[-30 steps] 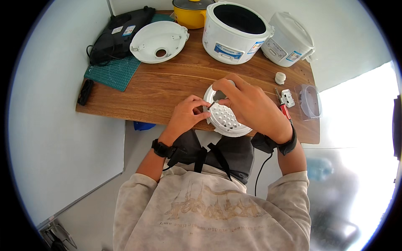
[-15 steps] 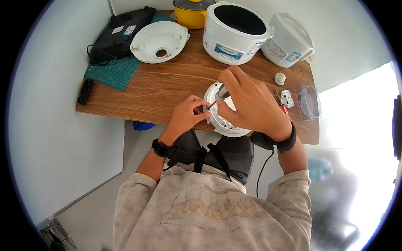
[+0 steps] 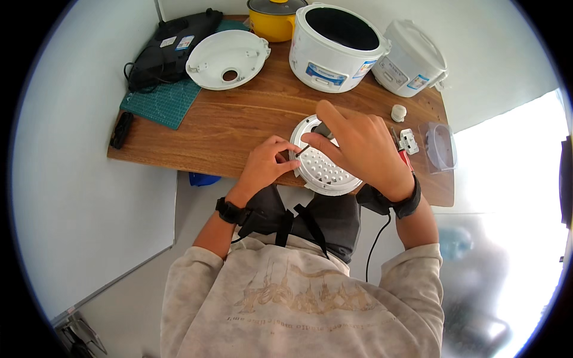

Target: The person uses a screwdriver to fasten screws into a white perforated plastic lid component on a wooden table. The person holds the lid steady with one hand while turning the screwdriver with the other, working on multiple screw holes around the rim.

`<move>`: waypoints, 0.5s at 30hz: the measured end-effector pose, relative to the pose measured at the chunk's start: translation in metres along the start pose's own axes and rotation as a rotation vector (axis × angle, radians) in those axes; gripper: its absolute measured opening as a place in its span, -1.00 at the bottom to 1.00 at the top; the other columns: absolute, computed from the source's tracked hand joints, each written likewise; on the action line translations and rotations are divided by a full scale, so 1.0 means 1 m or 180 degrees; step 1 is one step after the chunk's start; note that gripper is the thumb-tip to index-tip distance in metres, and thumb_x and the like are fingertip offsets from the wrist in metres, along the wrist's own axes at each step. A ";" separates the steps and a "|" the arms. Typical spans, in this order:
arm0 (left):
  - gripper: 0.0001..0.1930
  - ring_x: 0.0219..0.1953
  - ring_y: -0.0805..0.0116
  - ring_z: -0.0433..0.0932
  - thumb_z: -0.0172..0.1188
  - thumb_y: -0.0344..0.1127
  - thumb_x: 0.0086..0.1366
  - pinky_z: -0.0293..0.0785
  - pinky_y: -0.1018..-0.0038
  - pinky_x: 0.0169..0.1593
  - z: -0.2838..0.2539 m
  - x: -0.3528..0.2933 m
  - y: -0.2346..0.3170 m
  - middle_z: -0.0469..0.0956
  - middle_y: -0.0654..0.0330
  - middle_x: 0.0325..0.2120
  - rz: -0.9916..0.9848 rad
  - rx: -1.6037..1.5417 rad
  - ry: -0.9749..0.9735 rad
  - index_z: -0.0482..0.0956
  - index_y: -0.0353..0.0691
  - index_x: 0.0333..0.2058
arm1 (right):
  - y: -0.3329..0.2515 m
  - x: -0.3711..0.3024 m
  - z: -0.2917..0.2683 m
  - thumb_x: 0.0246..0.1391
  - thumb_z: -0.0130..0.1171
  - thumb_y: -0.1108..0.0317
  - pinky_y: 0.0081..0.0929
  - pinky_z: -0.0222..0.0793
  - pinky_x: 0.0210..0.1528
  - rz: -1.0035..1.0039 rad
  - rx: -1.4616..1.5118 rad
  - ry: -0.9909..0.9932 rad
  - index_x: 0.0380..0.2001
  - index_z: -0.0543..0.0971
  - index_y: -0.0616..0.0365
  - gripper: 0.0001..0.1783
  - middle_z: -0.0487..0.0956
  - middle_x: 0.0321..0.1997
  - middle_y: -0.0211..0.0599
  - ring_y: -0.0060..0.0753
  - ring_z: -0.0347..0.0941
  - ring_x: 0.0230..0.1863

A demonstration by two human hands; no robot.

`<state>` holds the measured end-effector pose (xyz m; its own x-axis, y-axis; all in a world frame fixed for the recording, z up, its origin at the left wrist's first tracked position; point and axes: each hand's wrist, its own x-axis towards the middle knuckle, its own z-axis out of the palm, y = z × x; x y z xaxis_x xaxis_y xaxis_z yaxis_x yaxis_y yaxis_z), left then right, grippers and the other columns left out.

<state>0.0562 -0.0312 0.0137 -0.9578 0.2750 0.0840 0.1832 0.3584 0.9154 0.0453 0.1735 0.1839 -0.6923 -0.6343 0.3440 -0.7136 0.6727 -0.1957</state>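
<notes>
A round white lid plate point(image 3: 328, 169) with a studded, dimpled middle lies at the table's front edge, overhanging it slightly. Over its far side, my right hand point(image 3: 364, 143) grips a screwdriver point(image 3: 323, 130) with a grey handle, held at a slant. The dark shaft runs down to the plate's left rim. My left hand point(image 3: 267, 161) holds that rim, thumb and forefinger on either side of the screwdriver's tip. Those fingers hide whatever the tip meets. My right palm covers the plate's right part.
Behind stand a white rice cooker body point(image 3: 331, 51), a second white cooker point(image 3: 410, 56), a yellow pot point(image 3: 271, 24) and a white shell point(image 3: 224, 56). A black appliance point(image 3: 173, 51) rests by a green cutting mat point(image 3: 161, 104). Right: a white cap point(image 3: 399, 113), white bracket point(image 3: 409, 142), clear tray point(image 3: 440, 148).
My right hand has turned on the screwdriver handle, its thumb swinging upward and off the plate, so more of the studded surface shows. My left hand stays in place.
</notes>
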 end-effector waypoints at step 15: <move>-0.67 -0.37 0.40 0.62 0.48 -0.18 0.15 0.54 0.46 -0.25 -0.003 -0.002 0.003 0.53 0.26 -0.20 -0.0036 0.0153 -0.0057 0.72 -0.06 -0.10 | -0.002 0.003 -0.002 0.14 0.32 0.20 -0.19 0.42 -0.42 0.0147 0.0117 -0.0173 -0.11 0.41 0.16 -0.61 0.59 -0.33 -0.15 -0.01 0.55 -0.43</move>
<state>0.0575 -0.0336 0.0173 -0.9558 0.2865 0.0664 0.1833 0.4037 0.8963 0.0446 0.1712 0.1870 -0.7287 -0.6234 0.2836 -0.6835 0.6879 -0.2442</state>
